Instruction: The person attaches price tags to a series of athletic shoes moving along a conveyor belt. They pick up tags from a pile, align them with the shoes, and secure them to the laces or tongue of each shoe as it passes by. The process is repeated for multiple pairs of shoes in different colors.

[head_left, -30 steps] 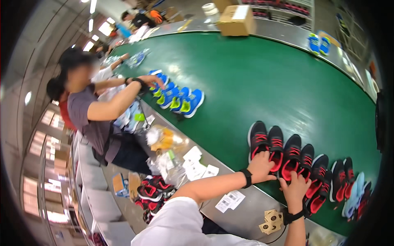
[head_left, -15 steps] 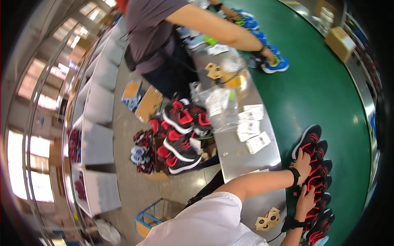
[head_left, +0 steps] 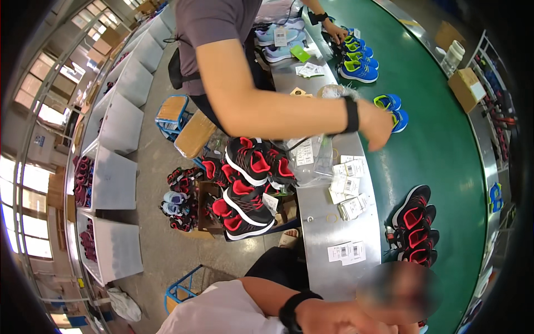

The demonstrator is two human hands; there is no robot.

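Note:
My left hand (head_left: 336,318), with a black band at its wrist, is low in the picture beside the metal table's edge. Its fingers are smeared, so what they hold, if anything, does not show. A blurred round patch covers the area at its right. My right hand cannot be told apart there. Just beyond lies a row of black-and-red sports shoes (head_left: 418,225) on the green belt (head_left: 439,150). Barcoded white tags (head_left: 346,252) lie on the metal table (head_left: 320,228) ahead of my left hand.
A co-worker's arm (head_left: 289,114) reaches across the table toward blue shoes (head_left: 397,119) on the belt. More tags (head_left: 347,181) and a clear plastic bag (head_left: 317,167) lie on the table. Black-and-red shoes (head_left: 247,206) are piled at its left. White bins (head_left: 114,181) line the aisle.
My left hand has come off the row of black-and-red shoes, back toward the lower edge. Two tags now show on the table. The co-worker's near arm has moved toward me.

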